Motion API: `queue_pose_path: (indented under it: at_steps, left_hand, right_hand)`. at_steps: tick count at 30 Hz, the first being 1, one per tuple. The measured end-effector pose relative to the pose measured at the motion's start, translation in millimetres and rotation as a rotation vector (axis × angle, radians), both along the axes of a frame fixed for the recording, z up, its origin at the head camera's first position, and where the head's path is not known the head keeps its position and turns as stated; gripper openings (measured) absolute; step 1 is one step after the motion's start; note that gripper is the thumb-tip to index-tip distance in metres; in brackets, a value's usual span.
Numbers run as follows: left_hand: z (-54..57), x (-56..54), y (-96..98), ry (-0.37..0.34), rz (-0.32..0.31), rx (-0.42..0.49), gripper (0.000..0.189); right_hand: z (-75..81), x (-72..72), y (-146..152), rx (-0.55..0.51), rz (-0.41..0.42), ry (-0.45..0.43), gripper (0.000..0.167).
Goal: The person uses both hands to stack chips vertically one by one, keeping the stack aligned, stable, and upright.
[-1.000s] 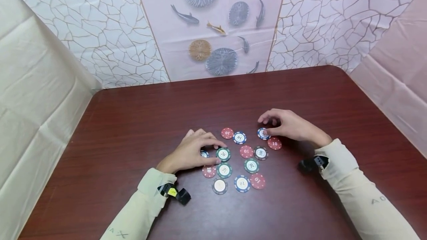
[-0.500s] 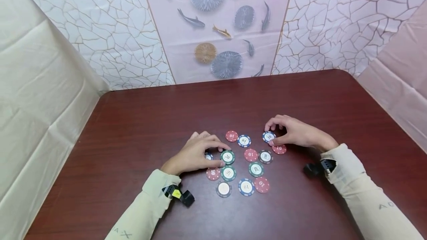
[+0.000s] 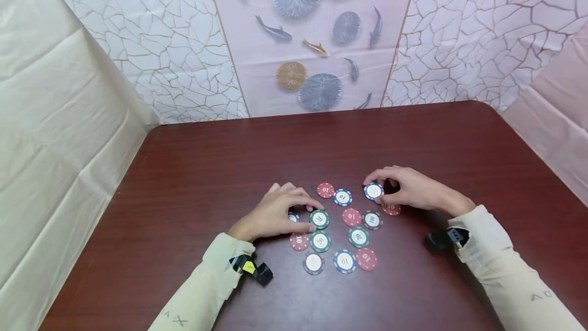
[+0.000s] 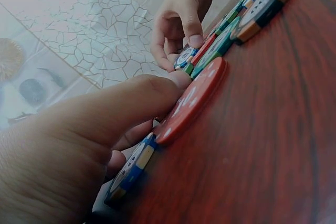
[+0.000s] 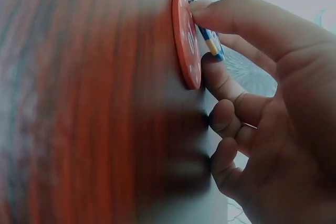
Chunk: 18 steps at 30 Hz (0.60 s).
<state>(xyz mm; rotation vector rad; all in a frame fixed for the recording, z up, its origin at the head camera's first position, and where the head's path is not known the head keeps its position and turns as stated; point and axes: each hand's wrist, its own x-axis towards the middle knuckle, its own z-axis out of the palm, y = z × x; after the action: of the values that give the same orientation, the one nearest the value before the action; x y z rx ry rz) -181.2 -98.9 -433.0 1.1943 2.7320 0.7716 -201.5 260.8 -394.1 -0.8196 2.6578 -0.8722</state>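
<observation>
A second ago the right hand [image 3: 413, 189] had its thumb over the blue chip [image 3: 373, 191], fingers [image 5: 223, 80] apart from its far edge; now thumb and fingers pinch its rim, just beside a red chip [image 3: 392, 210] on the table [image 3: 220, 167]. The left hand [image 3: 274, 214] matches the earlier frame: thumb and forefinger hold a green chip [image 3: 320, 219] by opposite edges. Both forearms reach in from the near side.

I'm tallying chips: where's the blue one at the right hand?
In the head view, the blue chip is right of centre, pinched by the right hand, above-left of a red chip.
</observation>
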Motion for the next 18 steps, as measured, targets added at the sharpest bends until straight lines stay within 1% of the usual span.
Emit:
queue_pose_path:
  at_steps: [3, 8, 10, 15, 18]
  left_hand:
    - [-1.8, 0.2, 0.0, -0.003, 0.001, -0.003, 0.042]
    - [-1.8, -1.0, -0.9, -0.003, 0.004, -0.004, 0.042]
    - [-1.4, -1.4, -1.3, -0.003, 0.004, -0.003, 0.042]
    - [-0.9, -2.0, -1.4, -0.004, 0.002, 0.003, 0.042]
    - [-1.4, -1.7, -1.0, -0.012, 0.002, 0.006, 0.042]
  right_hand:
    - [-1.9, 1.2, 1.3, 0.001, -0.024, -0.015, 0.039]
    - [-3.6, -1.2, 0.4, -0.015, -0.059, -0.061, 0.041]
    - [-3.8, -2.5, 0.0, -0.023, -0.054, -0.065, 0.041]
    - [-3.7, -4.0, 0.6, -0.024, -0.041, -0.038, 0.037]
    - [-4.1, -3.3, 0.5, -0.023, -0.060, -0.034, 0.036]
